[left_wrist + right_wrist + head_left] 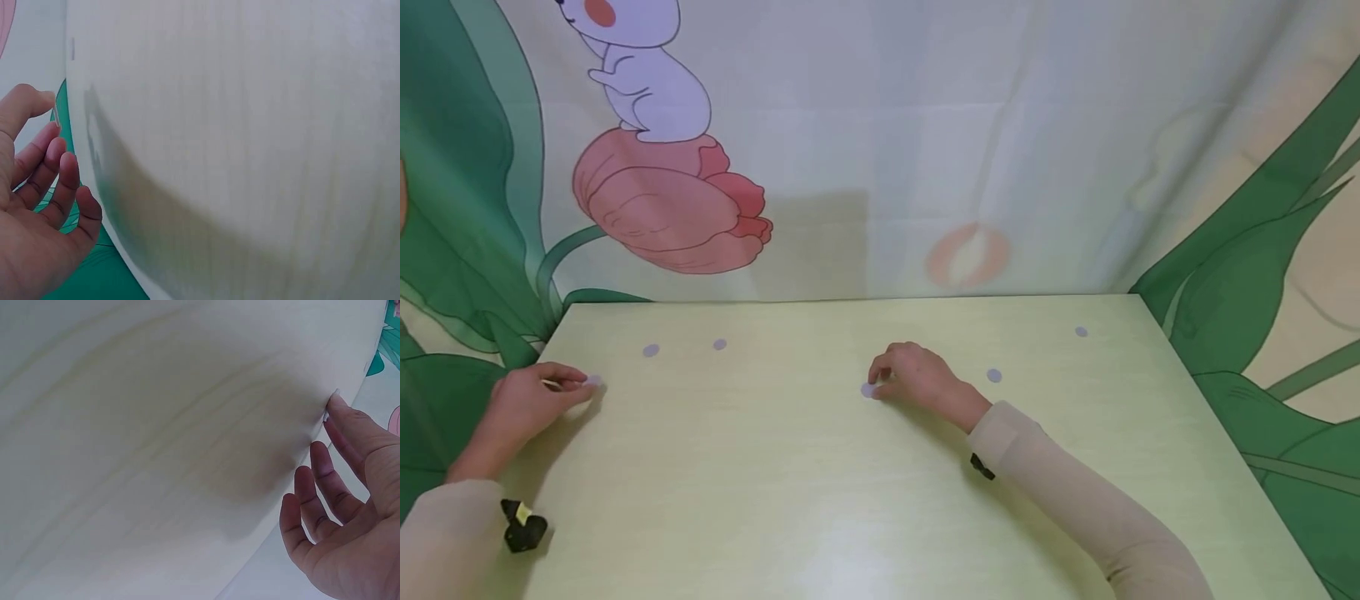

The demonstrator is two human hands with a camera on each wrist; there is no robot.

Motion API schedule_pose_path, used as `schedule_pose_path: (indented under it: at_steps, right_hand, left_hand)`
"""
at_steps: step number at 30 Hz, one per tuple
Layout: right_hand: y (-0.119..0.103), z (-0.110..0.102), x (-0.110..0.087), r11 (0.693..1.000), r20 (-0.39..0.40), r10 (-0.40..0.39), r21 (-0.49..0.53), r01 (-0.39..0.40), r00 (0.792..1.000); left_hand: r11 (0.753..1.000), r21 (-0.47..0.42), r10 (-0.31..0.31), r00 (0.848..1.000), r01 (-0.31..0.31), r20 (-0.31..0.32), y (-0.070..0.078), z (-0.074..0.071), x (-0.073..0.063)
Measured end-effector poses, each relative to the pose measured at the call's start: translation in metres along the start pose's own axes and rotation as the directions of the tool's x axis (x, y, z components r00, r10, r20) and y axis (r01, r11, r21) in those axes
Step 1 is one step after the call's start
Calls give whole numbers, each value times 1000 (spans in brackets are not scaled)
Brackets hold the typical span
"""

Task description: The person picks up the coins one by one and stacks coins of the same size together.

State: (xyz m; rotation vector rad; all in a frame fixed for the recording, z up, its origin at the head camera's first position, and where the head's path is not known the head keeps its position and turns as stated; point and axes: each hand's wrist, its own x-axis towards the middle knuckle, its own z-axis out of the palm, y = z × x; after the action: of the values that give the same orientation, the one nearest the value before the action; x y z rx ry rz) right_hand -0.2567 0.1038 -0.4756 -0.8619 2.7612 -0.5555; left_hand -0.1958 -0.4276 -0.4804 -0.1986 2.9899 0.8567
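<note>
At the table's left side my left hand (527, 404) pinches a small pale lilac disc (593, 381) between thumb and forefinger. The left wrist view shows that disc (57, 115) edge-on, raised off the surface. Near the middle of the table my right hand (921, 379) has thumb and forefinger on another lilac disc (868, 390). In the right wrist view this disc (327, 406) appears as a thin edge between the fingertips, close to the tabletop. The other fingers of both hands are loosely bent.
Two lilac discs, one larger (651, 351) and one smaller (720, 344), lie at the back left of the pale table (790, 467). Two more, a nearer disc (994, 376) and a farther disc (1081, 332), lie right. A printed curtain (820, 150) hangs behind the back edge.
</note>
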Motion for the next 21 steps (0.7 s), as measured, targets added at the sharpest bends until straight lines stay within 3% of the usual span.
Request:
schedule_pose_path:
  at_steps: [7,21]
  right_hand:
    - [0,-1,-1,1000,0,4,-5,-4,1000]
    - [1,0,0,1000,1,1,6,-1,1000]
  left_hand:
    - [1000,4,17,1000,-17,11,14,-3,1]
    - [996,-18,86,996,-87,-39,40,10,4]
